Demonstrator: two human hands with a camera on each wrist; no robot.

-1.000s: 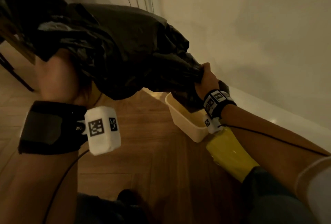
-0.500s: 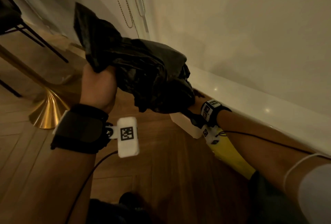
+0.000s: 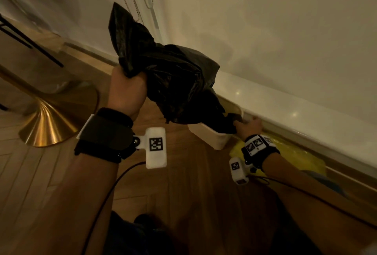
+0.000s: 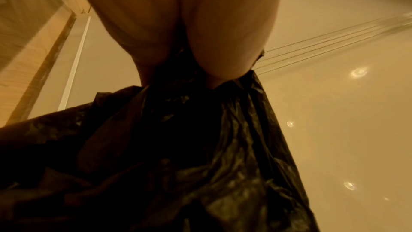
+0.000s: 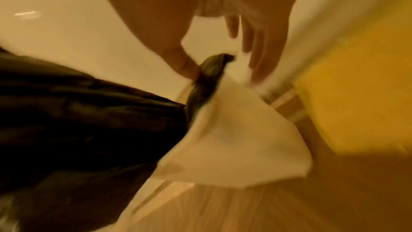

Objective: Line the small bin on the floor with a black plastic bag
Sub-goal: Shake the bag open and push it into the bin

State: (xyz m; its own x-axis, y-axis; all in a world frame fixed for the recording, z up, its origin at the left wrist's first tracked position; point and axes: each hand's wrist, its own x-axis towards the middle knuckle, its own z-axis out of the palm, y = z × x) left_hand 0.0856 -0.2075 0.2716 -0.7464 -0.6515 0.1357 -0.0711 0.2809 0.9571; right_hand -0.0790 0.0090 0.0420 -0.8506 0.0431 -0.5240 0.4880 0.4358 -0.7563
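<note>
While the left hand (image 3: 127, 89) is raised at about 10 o'clock in the head view, its fingers are curled tight around a gathered bunch of the crumpled black plastic bag (image 3: 173, 79), a loose flap of which stands up above the fist. Seen from the left wrist, the bunched plastic emerges between the closed fingers and spreads downward in creased folds. From that grip the bag slopes down toward 4 o'clock, where the right hand (image 3: 247, 127) holds its lower end: in the right wrist view, which is blurred, the thumb (image 5: 178, 59) presses a narrow tip of the bag against the rim of the small cream rectangular plastic bin (image 3: 212, 137), while the other fingers (image 5: 263, 54) lie fairly straight on the far side of that rim. How firmly the tip is pinched cannot be told. The bin stands on the wooden floor (image 3: 183, 193) close beside the white skirting ledge (image 3: 275, 103) of the wall, with the bag's lower part hanging into its mouth. Just beyond the bin, at 4 o'clock, lies a yellow plastic bag (image 3: 295, 154). At 9 o'clock stands a flared brass-coloured table base (image 3: 49, 128).
</note>
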